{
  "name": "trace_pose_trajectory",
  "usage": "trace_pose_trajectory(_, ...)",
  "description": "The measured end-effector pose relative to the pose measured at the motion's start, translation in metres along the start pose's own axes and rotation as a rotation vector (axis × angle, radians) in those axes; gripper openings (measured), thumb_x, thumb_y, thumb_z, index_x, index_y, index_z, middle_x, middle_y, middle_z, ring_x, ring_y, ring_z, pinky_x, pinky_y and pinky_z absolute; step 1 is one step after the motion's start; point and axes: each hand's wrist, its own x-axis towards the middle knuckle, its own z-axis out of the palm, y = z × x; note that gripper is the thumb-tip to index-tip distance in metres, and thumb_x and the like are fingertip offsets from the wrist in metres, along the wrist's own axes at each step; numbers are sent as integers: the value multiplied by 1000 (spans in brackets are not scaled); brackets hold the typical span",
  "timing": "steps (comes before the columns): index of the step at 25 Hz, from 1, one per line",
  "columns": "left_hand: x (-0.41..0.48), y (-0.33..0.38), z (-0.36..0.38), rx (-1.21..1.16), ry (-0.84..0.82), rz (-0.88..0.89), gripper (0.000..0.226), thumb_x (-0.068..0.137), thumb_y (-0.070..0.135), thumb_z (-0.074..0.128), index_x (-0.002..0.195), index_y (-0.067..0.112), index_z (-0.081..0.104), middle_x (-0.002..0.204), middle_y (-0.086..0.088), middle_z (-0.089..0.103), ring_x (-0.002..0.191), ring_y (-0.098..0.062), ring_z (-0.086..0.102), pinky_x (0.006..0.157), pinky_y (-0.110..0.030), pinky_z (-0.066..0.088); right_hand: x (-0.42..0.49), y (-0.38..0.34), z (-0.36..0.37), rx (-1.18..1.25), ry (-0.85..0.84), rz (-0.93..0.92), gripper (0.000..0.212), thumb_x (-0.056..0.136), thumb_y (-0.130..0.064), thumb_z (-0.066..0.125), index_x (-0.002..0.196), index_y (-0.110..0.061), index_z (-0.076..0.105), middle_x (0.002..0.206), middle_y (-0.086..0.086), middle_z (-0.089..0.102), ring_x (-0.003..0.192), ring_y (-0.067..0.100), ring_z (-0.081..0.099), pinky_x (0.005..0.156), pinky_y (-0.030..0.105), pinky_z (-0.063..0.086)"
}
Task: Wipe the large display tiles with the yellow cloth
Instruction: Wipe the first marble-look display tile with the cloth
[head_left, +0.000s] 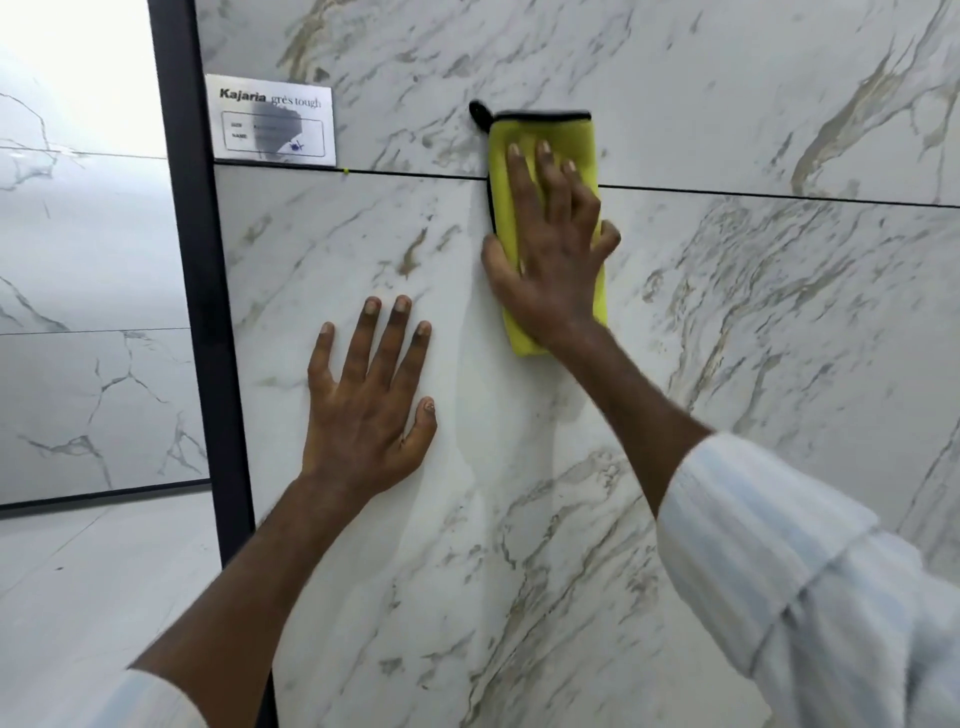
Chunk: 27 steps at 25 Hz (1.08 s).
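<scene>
Mid-wipe, the right hand (550, 260) pressed the yellow cloth (540, 135), fingers flat, over the tile joint (405, 174). The left hand (363, 405) braced, spread wide. A firm rightward sweep seemed due next.

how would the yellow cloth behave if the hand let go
The yellow cloth is probably soft and floppy: it lies folded flat under the right hand. It likely slides easily on the glossy upright tile, so it would probably drop.
</scene>
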Motion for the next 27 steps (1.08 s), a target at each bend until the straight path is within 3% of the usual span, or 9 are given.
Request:
trace_pose_trajectory(5,-15,1,-2,-66,33,58,75,100,44,47,163,6,32,172,-17,21,160,-39,17,125,-67,14,-223,3,19,-76,-40,6,78,87,-49,59,159,-27,38,166,4,35,149,30,36,107,61,31)
trace_pose_trajectory(8,-96,27,-8,-145,-9,24,72,99,44,46,161,9,39,172,-15,25,160,-35,22,121,-65,14,-328,7,22,-121,-146,3,79,86,-49,60,157,-25,37,163,6,33,144,33,38,103,64,35)
trace_pose_trajectory(12,-220,46,3,-36,-183,49,76,97,44,53,163,12,34,171,-14,27,161,-36,17,121,-67,13,-281,-5,12,-74,-121,-62,90,76,-48,64,158,-26,34,164,9,34,146,28,31,104,63,32)
trace_pose_trajectory(16,-246,51,24,11,-161,-10,74,101,44,49,165,12,27,171,-12,23,162,-34,9,126,-65,6,-212,-17,14,-5,-38,2,82,82,-50,62,158,-24,42,164,9,39,149,22,31,104,58,31)
trace_pose_trajectory(19,-245,51,32,32,-127,-25,74,101,46,46,164,13,29,171,-11,23,162,-32,9,127,-63,7,-305,-6,27,-53,-33,16,75,89,-50,59,158,-23,42,163,10,40,149,28,35,104,63,34)
trace_pose_trajectory(21,-249,51,33,48,-102,-39,74,100,47,45,164,13,29,171,-9,23,162,-31,9,127,-61,6,-424,6,31,-76,-135,9,73,92,-49,57,158,-23,37,165,11,32,148,32,30,103,64,35)
trace_pose_trajectory(23,-249,50,34,79,-76,-20,76,100,48,44,165,14,25,171,-8,22,162,-30,9,128,-59,6,-516,16,27,-110,-250,-25,81,85,-46,67,155,-24,34,164,9,23,146,34,26,101,60,34)
trace_pose_trajectory(25,-247,52,35,67,-56,-26,77,100,49,43,166,14,22,170,-7,22,162,-29,8,128,-58,6,-551,20,22,-58,-308,-12,90,75,-45,71,154,-24,34,163,8,20,146,34,23,101,56,30)
trace_pose_trajectory(27,-250,52,36,85,-49,-36,78,100,51,41,165,13,23,170,-8,24,162,-29,8,127,-58,7,-533,15,20,19,-300,-11,92,74,-47,64,156,-25,29,163,8,18,147,32,20,103,55,28)
